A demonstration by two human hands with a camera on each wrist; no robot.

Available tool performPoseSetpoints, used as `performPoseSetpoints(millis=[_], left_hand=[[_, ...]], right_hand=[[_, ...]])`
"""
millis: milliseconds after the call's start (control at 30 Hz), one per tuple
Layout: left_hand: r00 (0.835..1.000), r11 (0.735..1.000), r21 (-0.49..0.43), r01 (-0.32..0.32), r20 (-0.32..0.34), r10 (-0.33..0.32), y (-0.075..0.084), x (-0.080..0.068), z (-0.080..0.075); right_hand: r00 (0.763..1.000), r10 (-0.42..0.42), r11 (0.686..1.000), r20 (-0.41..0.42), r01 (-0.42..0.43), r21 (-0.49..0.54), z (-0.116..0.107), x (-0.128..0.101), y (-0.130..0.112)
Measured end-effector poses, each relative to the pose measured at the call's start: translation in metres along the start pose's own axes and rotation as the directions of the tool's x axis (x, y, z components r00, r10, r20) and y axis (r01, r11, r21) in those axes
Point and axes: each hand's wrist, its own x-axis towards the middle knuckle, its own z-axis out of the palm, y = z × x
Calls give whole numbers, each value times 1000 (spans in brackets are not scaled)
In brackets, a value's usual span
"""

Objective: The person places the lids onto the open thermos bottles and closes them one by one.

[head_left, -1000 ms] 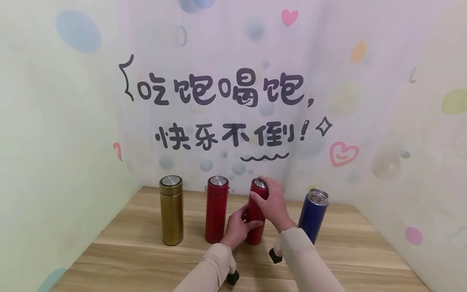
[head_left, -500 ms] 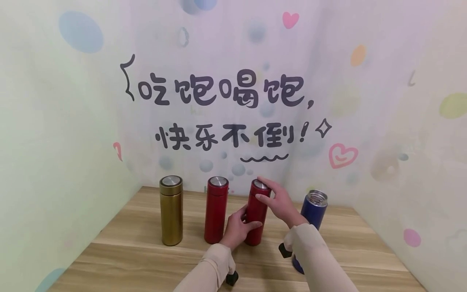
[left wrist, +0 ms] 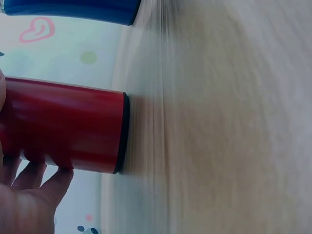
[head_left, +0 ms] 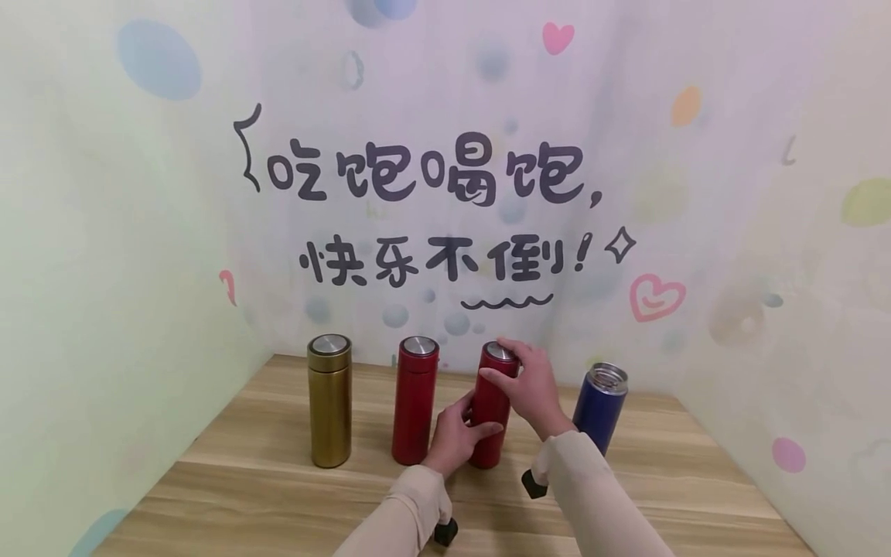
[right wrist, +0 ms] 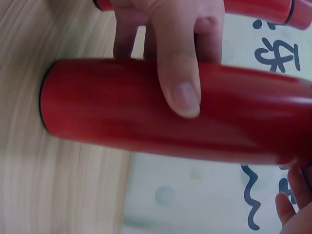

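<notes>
In the head view a red thermos (head_left: 491,422) stands upright on the wooden table, right of the middle. My left hand (head_left: 454,437) grips its lower body, thumb across the front. My right hand (head_left: 532,387) is at the top, with thumb and fingers round the silver-topped lid (head_left: 500,352). The left wrist view shows my left fingers (left wrist: 56,187) on the red thermos (left wrist: 68,124) near its black base. In the right wrist view my left thumb (right wrist: 185,97) lies along the thermos (right wrist: 122,105); my right fingers (right wrist: 297,190) touch its lid end, partly out of frame.
A second red thermos (head_left: 415,410) and a gold thermos (head_left: 330,410), both lidded, stand to the left. At right a blue thermos (head_left: 599,406) has an uncovered mouth, its lower part behind my right sleeve (head_left: 592,487). A printed backdrop (head_left: 445,77) closes off the back.
My right hand swung rightward round the lid, then back to the left, its thumb shifting across the lid's front. My left hand keeps its hold on the red thermos, which stays in place.
</notes>
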Motion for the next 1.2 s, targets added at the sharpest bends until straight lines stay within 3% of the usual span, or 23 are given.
performPoseSetpoints(millis=[400, 567, 633, 733, 833, 900, 1000, 1200], left_hand=[[1000, 1000, 13, 24, 0, -24, 3, -1, 0], [1000, 999, 17, 30, -3, -30, 3, -2, 0], [999, 999, 13, 36, -4, -36, 3, -2, 0], [999, 999, 3, 41, -2, -41, 2, -2, 1], [999, 999, -8, 35, -1, -35, 2, -2, 2], [1000, 999, -17, 27, -2, -27, 0, -2, 2], [1000, 1000, -23, 17, 3, -17, 0, -1, 2], [1000, 1000, -28, 13, 17, -13, -2, 1, 0]], right_hand=[[986, 20, 989, -165, -44, -143, 13, -4, -7], [984, -4, 980, -176, -31, -198, 15, -3, -6], [991, 3, 987, -137, -25, -157, 15, -3, -4], [1000, 7, 1000, -22, -7, 24, 11, -3, 2], [989, 4, 961, 147, -45, 273, -1, -2, 2], [974, 3, 931, 227, -85, 355, -8, 0, 4], [958, 24, 914, 285, -136, 382, -15, 3, 5], [967, 53, 927, 249, -140, 347, -14, 5, 10]])
